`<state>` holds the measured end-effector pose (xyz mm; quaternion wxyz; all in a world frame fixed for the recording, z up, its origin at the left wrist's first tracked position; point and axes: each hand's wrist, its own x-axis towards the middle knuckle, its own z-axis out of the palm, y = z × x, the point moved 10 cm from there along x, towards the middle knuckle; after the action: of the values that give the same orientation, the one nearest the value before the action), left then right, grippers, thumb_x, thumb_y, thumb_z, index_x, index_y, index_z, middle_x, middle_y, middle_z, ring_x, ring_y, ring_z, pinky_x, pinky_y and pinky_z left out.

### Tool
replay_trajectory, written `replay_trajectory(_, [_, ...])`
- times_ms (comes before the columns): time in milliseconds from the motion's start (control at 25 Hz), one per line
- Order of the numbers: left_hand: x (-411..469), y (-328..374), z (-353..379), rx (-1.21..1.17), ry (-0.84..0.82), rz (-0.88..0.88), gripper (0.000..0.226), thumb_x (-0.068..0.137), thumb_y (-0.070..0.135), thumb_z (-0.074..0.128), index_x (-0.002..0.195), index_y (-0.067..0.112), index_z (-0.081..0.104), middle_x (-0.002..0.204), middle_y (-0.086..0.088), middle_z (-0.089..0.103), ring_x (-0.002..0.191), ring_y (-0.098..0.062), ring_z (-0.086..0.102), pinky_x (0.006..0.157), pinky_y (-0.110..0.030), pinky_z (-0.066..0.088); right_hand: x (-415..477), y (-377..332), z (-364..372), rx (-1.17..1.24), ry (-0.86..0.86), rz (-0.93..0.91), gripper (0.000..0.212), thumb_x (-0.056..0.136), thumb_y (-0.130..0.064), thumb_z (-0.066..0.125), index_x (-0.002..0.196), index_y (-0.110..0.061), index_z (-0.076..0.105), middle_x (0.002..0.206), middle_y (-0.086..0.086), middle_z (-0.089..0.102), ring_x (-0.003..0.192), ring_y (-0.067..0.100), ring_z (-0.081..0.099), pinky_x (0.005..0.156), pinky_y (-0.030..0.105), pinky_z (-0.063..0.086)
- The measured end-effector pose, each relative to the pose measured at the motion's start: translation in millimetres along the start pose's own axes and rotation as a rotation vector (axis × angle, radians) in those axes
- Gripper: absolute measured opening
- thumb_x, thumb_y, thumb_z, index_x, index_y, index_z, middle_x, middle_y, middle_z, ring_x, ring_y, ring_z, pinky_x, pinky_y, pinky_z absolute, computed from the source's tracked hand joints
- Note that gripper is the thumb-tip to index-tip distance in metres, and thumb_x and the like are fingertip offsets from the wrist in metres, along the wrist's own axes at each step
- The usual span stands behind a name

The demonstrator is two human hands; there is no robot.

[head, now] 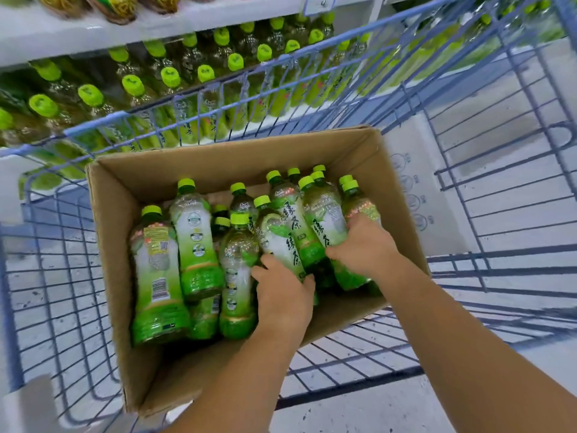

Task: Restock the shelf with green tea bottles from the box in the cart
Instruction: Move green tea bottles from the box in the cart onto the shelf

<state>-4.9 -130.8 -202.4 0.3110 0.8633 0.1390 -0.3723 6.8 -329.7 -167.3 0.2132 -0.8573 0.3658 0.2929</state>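
Note:
An open cardboard box (131,195) sits in a blue wire cart (46,276). Inside lie several green tea bottles with lime caps and green labels. My left hand (282,295) is wrapped around the lower part of one tilted bottle (274,235) near the box's middle. My right hand (365,248) grips another bottle (324,217) at the right side of the box. Beyond the cart's far rim, the shelf (78,29) holds rows of the same green tea bottles (170,78), seen from above.
The cart's wire walls rise on all sides of the box, with its far rim (218,81) between box and shelf. A white carton (415,195) with printed symbols stands right of the box. Packaged goods sit on the shelf level above.

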Motion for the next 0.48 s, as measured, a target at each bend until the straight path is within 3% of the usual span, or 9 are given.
replay_trajectory(80, [4.5, -10.4, 1.6, -0.112, -0.097, -0.039, 0.065, 0.077, 0.039, 0.080, 0.118, 0.013, 0.038, 0.117, -0.009, 0.054, 0.099, -0.030, 0.060, 0.082, -0.035, 0.050, 2.2, 3.6, 8.2, 0.080, -0.090, 0.002, 0.044, 0.072, -0.028, 0.080, 0.102, -0.014, 0.052, 0.093, 0.004, 0.064, 0.075, 0.018, 0.061, 0.057, 0.029, 0.047])
replay_trajectory(160, [6.4, -17.3, -0.1, -0.207, -0.204, -0.074, 0.059, 0.072, 0.036, 0.085, 0.110, 0.013, 0.045, 0.105, -0.004, 0.062, 0.088, -0.020, 0.061, 0.074, -0.032, 0.051, 0.9, 9.4, 21.5, 0.168, -0.190, 0.023, 0.045, 0.069, -0.026, 0.083, 0.105, -0.012, 0.059, 0.098, 0.009, 0.068, 0.080, 0.021, 0.067, 0.068, 0.038, 0.058])
replay_trajectory(240, [4.7, -22.4, -3.2, -0.309, -0.303, -0.108, 0.045, 0.072, 0.028, 0.087, 0.100, 0.017, 0.054, 0.098, -0.001, 0.066, 0.081, -0.011, 0.061, 0.068, -0.029, 0.052, -4.5, 13.7, 30.0, 0.260, -0.235, 0.050, 0.045, 0.070, -0.023, 0.085, 0.106, -0.011, 0.061, 0.101, 0.010, 0.068, 0.084, 0.025, 0.068, 0.079, 0.042, 0.059])
replay_trajectory(400, [-11.5, -24.9, -8.9, -0.401, -0.489, -0.150, 0.062, 0.061, 0.017, 0.090, 0.113, 0.021, 0.057, 0.109, -0.001, 0.069, 0.099, -0.019, 0.066, 0.087, -0.039, 0.057, -18.0, 14.8, 41.3, 0.532, -0.209, 0.082, 0.037, 0.072, -0.016, 0.084, 0.102, -0.018, 0.062, 0.103, 0.007, 0.070, 0.093, 0.028, 0.068, 0.089, 0.050, 0.057])
replay_trajectory(480, [-15.9, -21.7, -20.9, -0.460, -0.496, -0.104, 0.057, 0.065, 0.008, 0.085, 0.112, 0.022, 0.056, 0.108, -0.002, 0.070, 0.098, -0.018, 0.066, 0.082, -0.036, 0.056, -27.7, 5.8, 46.3, 0.606, -0.207, 0.066, 0.048, 0.066, -0.024, 0.085, 0.108, -0.020, 0.063, 0.105, 0.003, 0.071, 0.096, 0.026, 0.068, 0.090, 0.049, 0.057])
